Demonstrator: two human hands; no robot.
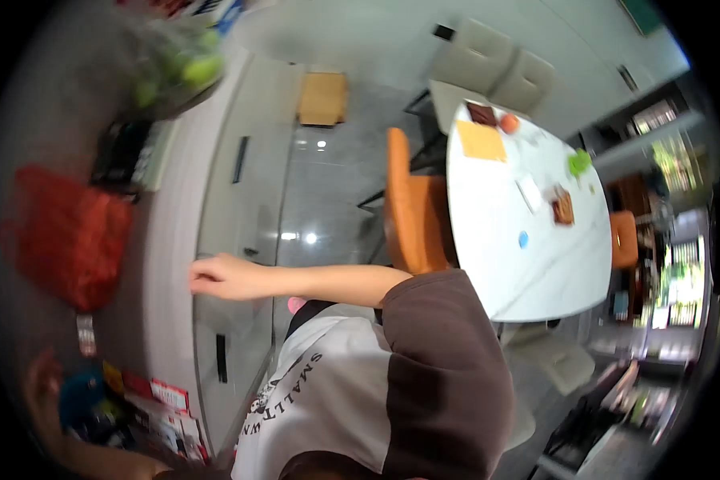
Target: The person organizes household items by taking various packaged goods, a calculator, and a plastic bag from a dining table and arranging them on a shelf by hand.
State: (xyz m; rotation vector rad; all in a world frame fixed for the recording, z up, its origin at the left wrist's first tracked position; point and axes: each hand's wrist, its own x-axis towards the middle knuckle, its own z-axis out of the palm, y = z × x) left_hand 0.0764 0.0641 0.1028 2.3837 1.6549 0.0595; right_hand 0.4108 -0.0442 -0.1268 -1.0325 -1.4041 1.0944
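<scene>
My right hand point(212, 277) is at the edge of the pale counter point(170, 264), fingers curled together, with nothing visible in them. At the lower left, my left hand point(44, 384) is dim and smeared, beside a teal item point(84, 396); its grip is unclear. A blurred red bag point(76, 236) lies on the counter side. Above it in the view are a dark box-like object point(124, 156) and a clear plastic bag with green round items point(188, 70). Red and white packets point(168, 396) lie near my left forearm.
Cabinet fronts point(236, 216) with dark handles run below the counter. An orange chair point(408, 208) stands by a white marble table point(496, 272) holding a yellow sheet, a red fruit and other small items. A cardboard-coloured box point(322, 98) is on the grey floor; pale chairs point(472, 60) stand beyond.
</scene>
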